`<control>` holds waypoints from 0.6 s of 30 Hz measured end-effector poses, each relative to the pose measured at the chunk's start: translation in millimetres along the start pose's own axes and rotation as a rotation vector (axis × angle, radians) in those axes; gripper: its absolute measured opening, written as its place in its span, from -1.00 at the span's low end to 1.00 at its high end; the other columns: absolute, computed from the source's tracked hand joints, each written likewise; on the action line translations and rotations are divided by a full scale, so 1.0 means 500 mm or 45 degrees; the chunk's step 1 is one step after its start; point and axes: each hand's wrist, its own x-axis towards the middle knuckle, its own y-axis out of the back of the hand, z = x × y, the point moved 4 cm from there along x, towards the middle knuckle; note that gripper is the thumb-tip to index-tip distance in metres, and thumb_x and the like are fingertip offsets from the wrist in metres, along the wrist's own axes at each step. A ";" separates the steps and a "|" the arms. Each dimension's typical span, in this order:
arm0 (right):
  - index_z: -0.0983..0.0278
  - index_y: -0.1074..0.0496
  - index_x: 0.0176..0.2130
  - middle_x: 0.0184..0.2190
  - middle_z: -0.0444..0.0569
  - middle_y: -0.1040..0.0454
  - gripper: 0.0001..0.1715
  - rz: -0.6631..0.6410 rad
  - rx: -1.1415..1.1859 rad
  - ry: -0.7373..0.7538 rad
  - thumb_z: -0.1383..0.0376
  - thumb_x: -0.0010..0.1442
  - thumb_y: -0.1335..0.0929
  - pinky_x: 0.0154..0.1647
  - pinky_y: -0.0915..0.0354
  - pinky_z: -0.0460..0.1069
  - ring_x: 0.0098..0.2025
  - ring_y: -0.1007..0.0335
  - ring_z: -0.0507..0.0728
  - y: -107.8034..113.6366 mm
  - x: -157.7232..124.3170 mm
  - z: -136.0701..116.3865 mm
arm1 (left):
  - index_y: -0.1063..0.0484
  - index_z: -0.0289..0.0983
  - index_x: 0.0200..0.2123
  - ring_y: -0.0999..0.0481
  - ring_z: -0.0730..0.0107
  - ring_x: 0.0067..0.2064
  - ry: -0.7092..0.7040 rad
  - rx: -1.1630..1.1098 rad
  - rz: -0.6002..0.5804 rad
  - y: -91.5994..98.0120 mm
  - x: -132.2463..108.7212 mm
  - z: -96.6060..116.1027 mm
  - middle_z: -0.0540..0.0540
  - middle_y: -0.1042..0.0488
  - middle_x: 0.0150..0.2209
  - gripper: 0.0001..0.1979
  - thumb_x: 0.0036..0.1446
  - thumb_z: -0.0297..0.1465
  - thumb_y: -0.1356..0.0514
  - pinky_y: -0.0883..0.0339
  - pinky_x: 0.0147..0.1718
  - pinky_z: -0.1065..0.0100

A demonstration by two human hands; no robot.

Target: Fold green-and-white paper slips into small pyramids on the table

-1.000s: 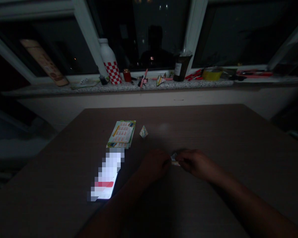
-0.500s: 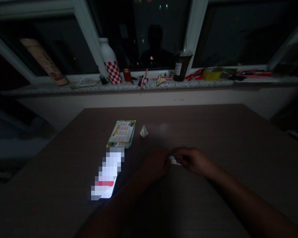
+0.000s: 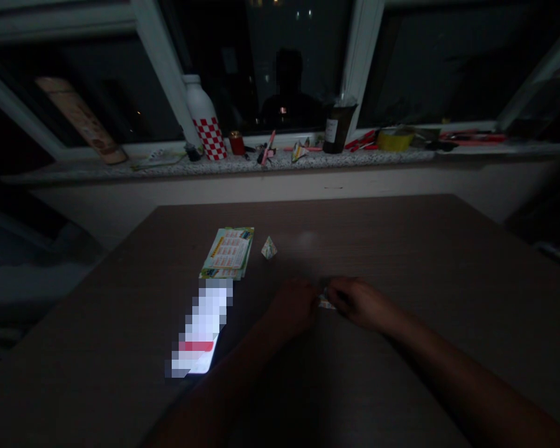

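A small piece of printed paper lies low over the table between my two hands, mostly covered by fingers. My left hand is closed at its left end, its fingertips in shadow. On its right side the fingers of my right hand pinch the paper. Beyond my left hand a small folded paper shape with pointed corners sits on the table. Left of it lies a stack of printed cards. Nearer to me is a lit phone, its screen blurred out.
The dark wooden table reaches to the wall below a stone windowsill. On the sill stand a red-checked white bottle, a pink tumbler, a dark bag and a yellow tape roll.
Both hands stay almost in place around the paper. The right fingers have shifted slightly left over it, and the whole view has moved a little.
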 end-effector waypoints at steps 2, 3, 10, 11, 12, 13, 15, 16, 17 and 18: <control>0.28 -0.31 -0.47 -0.54 -0.16 -0.33 -0.78 -0.002 -0.010 0.009 0.57 0.00 -0.22 -0.47 -0.08 -0.13 -0.51 -0.22 -0.01 -0.001 0.000 0.001 | -0.45 -0.29 -0.26 -0.43 0.24 -0.24 0.003 0.011 0.003 -0.002 0.002 -0.001 -0.14 -0.45 -0.33 -0.79 0.18 -0.42 -0.02 -0.26 -0.22 0.28; 0.28 -0.31 -0.47 -0.54 -0.16 -0.33 -0.79 0.001 -0.018 0.007 0.56 0.01 -0.23 -0.47 -0.07 -0.13 -0.51 -0.21 -0.01 -0.001 0.000 0.001 | -0.45 -0.29 -0.27 -0.43 0.24 -0.24 0.007 0.016 0.007 -0.002 0.003 -0.002 -0.14 -0.46 -0.33 -0.80 0.18 -0.43 -0.03 -0.26 -0.22 0.28; 0.28 -0.35 -0.45 -0.51 -0.13 -0.38 -0.80 0.035 -0.035 0.002 0.53 0.07 -0.24 -0.44 -0.11 -0.12 -0.49 -0.26 0.00 -0.002 -0.001 -0.002 | -0.46 -0.28 -0.29 -0.45 0.23 -0.23 0.008 0.002 0.006 0.002 0.005 0.000 -0.13 -0.48 -0.32 -0.81 0.14 -0.44 -0.05 -0.27 -0.21 0.28; 0.28 -0.36 -0.43 -0.51 -0.13 -0.39 -0.80 0.050 -0.026 0.002 0.52 0.09 -0.24 -0.44 -0.12 -0.11 -0.48 -0.27 0.01 0.000 -0.002 -0.002 | -0.47 -0.28 -0.29 -0.45 0.23 -0.23 0.004 0.001 0.003 0.002 0.005 0.000 -0.13 -0.48 -0.32 -0.81 0.14 -0.44 -0.05 -0.27 -0.21 0.28; 0.28 -0.37 -0.42 -0.50 -0.13 -0.39 -0.80 0.057 -0.010 -0.001 0.51 0.10 -0.24 -0.43 -0.14 -0.11 -0.48 -0.28 0.01 0.001 -0.003 -0.002 | -0.47 -0.28 -0.28 -0.45 0.23 -0.24 0.000 0.000 0.003 0.003 0.006 0.001 -0.13 -0.48 -0.33 -0.81 0.14 -0.44 -0.05 -0.28 -0.23 0.28; 0.27 -0.38 -0.39 -0.49 -0.12 -0.41 -0.80 0.059 0.012 -0.008 0.51 0.12 -0.24 -0.42 -0.15 -0.11 -0.47 -0.30 0.01 0.004 -0.005 -0.002 | -0.48 -0.28 -0.27 -0.45 0.22 -0.25 -0.001 -0.001 0.007 0.003 0.006 0.000 -0.14 -0.48 -0.33 -0.80 0.14 -0.44 -0.05 -0.28 -0.23 0.27; 0.27 -0.39 -0.35 -0.45 -0.12 -0.44 -0.80 0.051 0.051 -0.024 0.50 0.13 -0.25 -0.40 -0.19 -0.11 -0.44 -0.34 0.02 0.009 -0.008 -0.001 | -0.48 -0.28 -0.25 -0.45 0.22 -0.26 0.005 -0.005 0.016 0.002 0.007 -0.001 -0.14 -0.48 -0.34 -0.79 0.14 -0.44 -0.05 -0.28 -0.24 0.27; 0.26 -0.41 -0.32 -0.42 -0.11 -0.45 -0.81 0.044 0.059 -0.031 0.49 0.13 -0.26 -0.38 -0.21 -0.11 -0.41 -0.37 0.03 0.012 -0.010 -0.001 | -0.48 -0.28 -0.26 -0.45 0.22 -0.26 0.008 -0.012 0.020 0.001 0.007 -0.002 -0.14 -0.48 -0.35 -0.80 0.14 -0.44 -0.06 -0.28 -0.24 0.27; 0.26 -0.42 -0.30 -0.39 -0.09 -0.47 -0.82 0.033 0.059 -0.031 0.48 0.13 -0.28 -0.34 -0.23 -0.10 -0.37 -0.39 0.05 0.015 -0.012 -0.002 | -0.48 -0.28 -0.27 -0.45 0.22 -0.26 0.009 -0.021 0.021 0.000 0.007 -0.002 -0.13 -0.48 -0.35 -0.80 0.14 -0.44 -0.06 -0.28 -0.23 0.27; 0.25 -0.44 -0.27 -0.34 -0.07 -0.48 -0.82 0.019 0.052 -0.025 0.46 0.13 -0.30 -0.30 -0.25 -0.08 -0.33 -0.41 0.07 0.018 -0.014 -0.003 | -0.48 -0.27 -0.27 -0.45 0.23 -0.26 0.007 -0.030 0.022 0.000 0.008 -0.003 -0.12 -0.48 -0.35 -0.80 0.14 -0.44 -0.06 -0.27 -0.23 0.27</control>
